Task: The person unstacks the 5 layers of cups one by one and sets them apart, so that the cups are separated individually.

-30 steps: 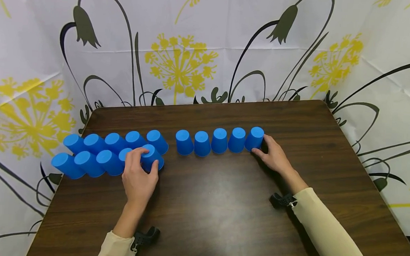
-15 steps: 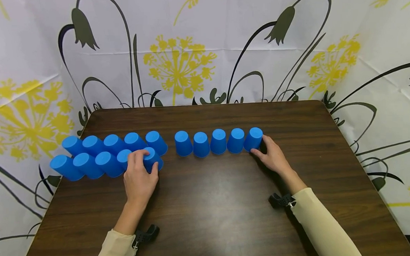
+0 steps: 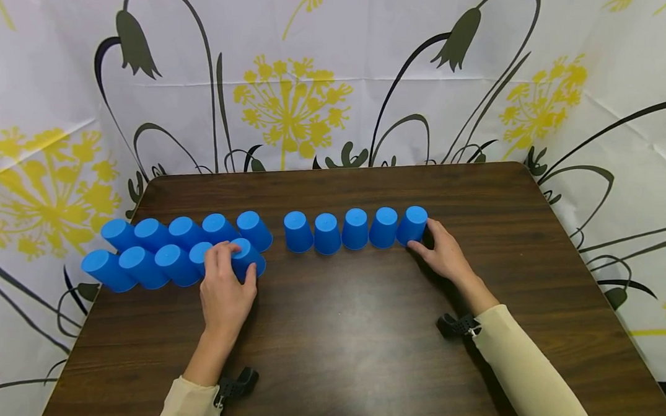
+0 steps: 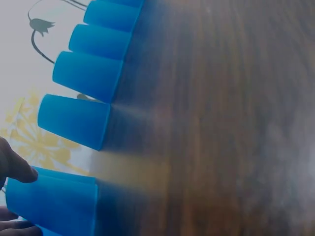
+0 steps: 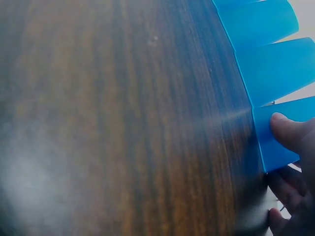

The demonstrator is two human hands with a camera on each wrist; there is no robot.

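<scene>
In the head view, several blue cups stand upside down on a brown table. My left hand (image 3: 227, 296) grips the cup (image 3: 249, 258) at the right end of the front row in the left group, thumb on its right side and fingers over its left. The left wrist view shows that same cup (image 4: 56, 201) with fingertips on it. My right hand (image 3: 447, 255) holds the rightmost cup (image 3: 413, 226) of the right-hand row between thumb and fingers. In the right wrist view the thumb (image 5: 285, 129) lies against this cup's side.
Two rows of cups (image 3: 184, 265) sit close together at the table's left. A single row of cups (image 3: 356, 229) runs across the middle. Behind the wooden table (image 3: 350, 333) hangs a white cloth (image 3: 329, 34) with a flower print.
The left hand's cup has shifted very slightly toward the near side since a second ago. The right hand and its cup have stayed in place.
</scene>
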